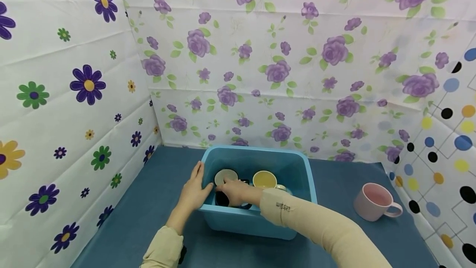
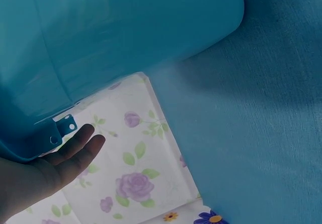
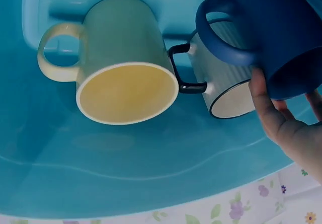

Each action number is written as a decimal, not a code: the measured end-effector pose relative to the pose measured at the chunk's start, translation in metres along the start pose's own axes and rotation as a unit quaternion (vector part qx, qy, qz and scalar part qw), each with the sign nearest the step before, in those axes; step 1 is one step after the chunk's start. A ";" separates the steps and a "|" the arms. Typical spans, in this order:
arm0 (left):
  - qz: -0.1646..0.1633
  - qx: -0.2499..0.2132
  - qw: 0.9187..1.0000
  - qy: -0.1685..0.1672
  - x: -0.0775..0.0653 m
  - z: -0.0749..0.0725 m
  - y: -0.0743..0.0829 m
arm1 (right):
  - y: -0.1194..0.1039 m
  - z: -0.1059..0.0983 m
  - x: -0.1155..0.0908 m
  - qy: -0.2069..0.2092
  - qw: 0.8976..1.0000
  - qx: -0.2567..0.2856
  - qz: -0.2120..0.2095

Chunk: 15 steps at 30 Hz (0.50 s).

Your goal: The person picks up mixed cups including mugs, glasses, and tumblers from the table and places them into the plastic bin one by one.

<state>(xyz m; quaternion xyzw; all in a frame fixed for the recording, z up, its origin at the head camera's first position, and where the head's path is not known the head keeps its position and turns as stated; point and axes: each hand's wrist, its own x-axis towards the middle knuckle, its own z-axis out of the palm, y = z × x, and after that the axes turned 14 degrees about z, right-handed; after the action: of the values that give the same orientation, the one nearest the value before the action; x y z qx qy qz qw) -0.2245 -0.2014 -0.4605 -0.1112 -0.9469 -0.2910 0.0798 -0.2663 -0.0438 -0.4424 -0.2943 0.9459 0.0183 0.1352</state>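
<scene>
A light blue plastic tub [image 1: 256,223] holds several mugs. My right hand [image 1: 236,192] reaches inside and grips a dark blue mug [image 3: 282,27] near its rim, the thumb close below the handle. Beside that mug is a white ridged mug [image 3: 214,58] with a black rim and black handle. A mug with a yellow inside [image 3: 126,38] and a cream handle sits on its other side. My left hand [image 1: 193,187] rests at the tub's left rim, its fingers [image 2: 75,151] extended along the outside.
A pink mug [image 1: 373,204] stands upright on the blue cloth [image 1: 338,185] to the right of the tub. Flowered sheeting [image 1: 260,73] rises behind the tub, with patterned sheets at the left and right sides.
</scene>
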 end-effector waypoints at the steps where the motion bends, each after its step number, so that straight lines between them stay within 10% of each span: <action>1: -0.001 0.000 1.000 0.001 0.001 0.000 0.000 | 0.000 0.001 0.001 -0.001 1.000 -0.001 0.002; 15: 0.001 -0.003 1.000 0.007 0.000 -0.001 0.002 | -0.006 0.013 0.007 0.004 1.000 -0.028 0.008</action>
<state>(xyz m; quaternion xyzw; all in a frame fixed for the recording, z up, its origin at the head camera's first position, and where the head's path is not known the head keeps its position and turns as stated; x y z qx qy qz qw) -0.2237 -0.2000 -0.4587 -0.1108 -0.9454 -0.2940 0.0861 -0.2652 -0.0510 -0.4567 -0.2907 0.9478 0.0452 0.1231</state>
